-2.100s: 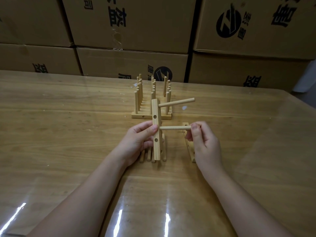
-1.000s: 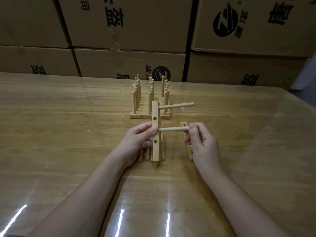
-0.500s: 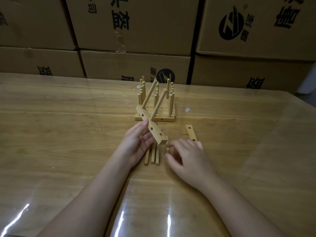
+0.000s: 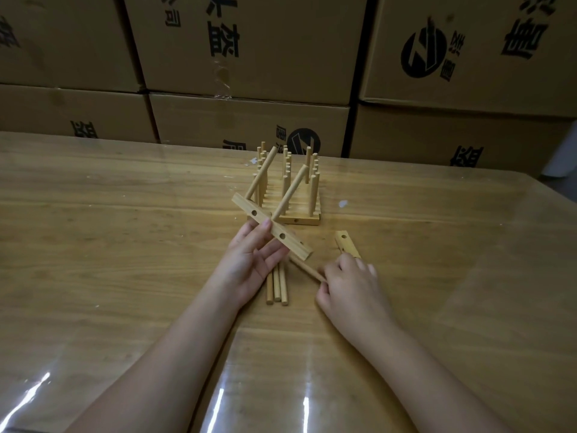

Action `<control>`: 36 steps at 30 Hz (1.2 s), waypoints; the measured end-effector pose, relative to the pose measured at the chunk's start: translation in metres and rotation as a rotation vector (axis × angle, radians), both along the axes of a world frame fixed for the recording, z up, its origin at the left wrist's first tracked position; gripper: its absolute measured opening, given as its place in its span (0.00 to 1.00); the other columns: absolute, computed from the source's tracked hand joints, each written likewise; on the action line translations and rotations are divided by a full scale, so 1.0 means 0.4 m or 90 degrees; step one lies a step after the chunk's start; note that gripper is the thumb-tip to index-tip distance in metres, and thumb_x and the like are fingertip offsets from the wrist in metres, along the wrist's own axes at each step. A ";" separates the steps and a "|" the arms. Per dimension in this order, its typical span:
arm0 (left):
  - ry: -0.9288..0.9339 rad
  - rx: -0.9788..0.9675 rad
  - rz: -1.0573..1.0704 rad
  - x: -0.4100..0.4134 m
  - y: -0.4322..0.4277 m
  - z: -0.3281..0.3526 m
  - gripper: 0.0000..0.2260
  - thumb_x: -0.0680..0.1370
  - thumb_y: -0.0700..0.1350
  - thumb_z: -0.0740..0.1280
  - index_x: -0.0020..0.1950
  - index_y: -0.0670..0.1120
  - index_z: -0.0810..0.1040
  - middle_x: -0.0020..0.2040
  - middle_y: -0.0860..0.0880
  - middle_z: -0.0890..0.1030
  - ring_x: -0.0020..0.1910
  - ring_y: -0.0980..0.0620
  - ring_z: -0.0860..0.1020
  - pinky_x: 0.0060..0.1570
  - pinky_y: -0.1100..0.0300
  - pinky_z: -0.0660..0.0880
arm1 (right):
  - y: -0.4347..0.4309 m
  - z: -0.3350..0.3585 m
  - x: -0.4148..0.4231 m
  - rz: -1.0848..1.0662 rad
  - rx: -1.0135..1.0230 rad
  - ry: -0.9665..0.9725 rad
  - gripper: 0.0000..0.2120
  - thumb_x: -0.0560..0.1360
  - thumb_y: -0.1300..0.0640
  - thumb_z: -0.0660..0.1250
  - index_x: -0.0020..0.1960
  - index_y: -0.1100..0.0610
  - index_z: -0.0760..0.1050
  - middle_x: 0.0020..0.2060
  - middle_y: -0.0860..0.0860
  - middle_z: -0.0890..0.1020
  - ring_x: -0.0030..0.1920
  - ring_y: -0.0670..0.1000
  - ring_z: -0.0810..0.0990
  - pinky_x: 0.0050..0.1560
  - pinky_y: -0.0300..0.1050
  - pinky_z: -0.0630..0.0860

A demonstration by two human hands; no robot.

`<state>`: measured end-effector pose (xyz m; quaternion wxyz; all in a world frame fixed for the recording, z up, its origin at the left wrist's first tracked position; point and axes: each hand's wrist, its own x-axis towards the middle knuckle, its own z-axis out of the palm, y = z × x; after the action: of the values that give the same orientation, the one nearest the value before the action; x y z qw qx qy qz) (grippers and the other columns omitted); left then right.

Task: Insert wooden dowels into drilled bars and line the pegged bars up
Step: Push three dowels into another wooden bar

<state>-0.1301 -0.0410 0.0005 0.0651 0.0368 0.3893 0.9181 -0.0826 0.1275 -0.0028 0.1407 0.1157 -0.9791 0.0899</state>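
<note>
My left hand (image 4: 249,264) holds a drilled wooden bar (image 4: 271,230) tilted above the table, with two dowels (image 4: 288,192) pegged in it and pointing up and away. My right hand (image 4: 352,292) pinches the near end of a loose dowel (image 4: 307,270) that slants toward the bar's lower end. Three loose dowels (image 4: 276,287) lie side by side on the table below my left hand. A bare drilled bar (image 4: 346,245) lies just beyond my right hand. Finished pegged bars (image 4: 296,201) stand in a row further back.
The work sits on a wooden table (image 4: 125,245) under a glossy clear sheet. Stacked cardboard boxes (image 4: 249,57) form a wall along the far edge. A small white scrap (image 4: 342,204) lies right of the pegged bars.
The second dowel went into the bar, and my left hand tilted the bar so its pegs point away. My right hand dropped to the table and picked up a loose dowel.
</note>
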 end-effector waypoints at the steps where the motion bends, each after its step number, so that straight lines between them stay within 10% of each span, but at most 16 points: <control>1: 0.003 -0.002 -0.005 0.000 0.000 -0.001 0.10 0.72 0.43 0.68 0.52 0.43 0.76 0.45 0.42 0.83 0.48 0.45 0.83 0.46 0.53 0.81 | 0.002 -0.002 -0.001 -0.011 0.007 0.003 0.14 0.78 0.53 0.57 0.62 0.52 0.73 0.54 0.50 0.73 0.57 0.51 0.71 0.59 0.45 0.64; 8: -0.084 0.033 0.033 0.002 -0.003 0.014 0.09 0.77 0.45 0.63 0.46 0.47 0.83 0.39 0.47 0.81 0.36 0.51 0.82 0.36 0.56 0.80 | 0.024 0.001 -0.007 -0.047 -0.227 0.091 0.10 0.79 0.54 0.61 0.53 0.58 0.77 0.46 0.51 0.79 0.48 0.53 0.77 0.48 0.43 0.64; 13: -0.121 0.072 0.064 0.003 -0.010 0.022 0.14 0.81 0.46 0.59 0.65 0.43 0.73 0.37 0.48 0.76 0.34 0.53 0.74 0.42 0.60 0.71 | 0.017 0.010 0.003 0.076 -0.317 0.174 0.09 0.78 0.60 0.61 0.54 0.58 0.79 0.43 0.49 0.81 0.45 0.50 0.79 0.46 0.43 0.61; 36: -0.097 -0.002 0.051 0.008 0.010 0.026 0.12 0.81 0.49 0.57 0.56 0.46 0.77 0.34 0.50 0.72 0.29 0.56 0.69 0.31 0.64 0.69 | -0.010 0.029 0.039 0.152 -0.067 0.408 0.10 0.71 0.61 0.72 0.49 0.49 0.82 0.35 0.46 0.76 0.40 0.49 0.68 0.48 0.45 0.62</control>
<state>-0.1268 -0.0371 0.0109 0.0575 -0.0490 0.3856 0.9196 -0.0668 0.1234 0.0087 0.4353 0.2441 -0.8588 0.1154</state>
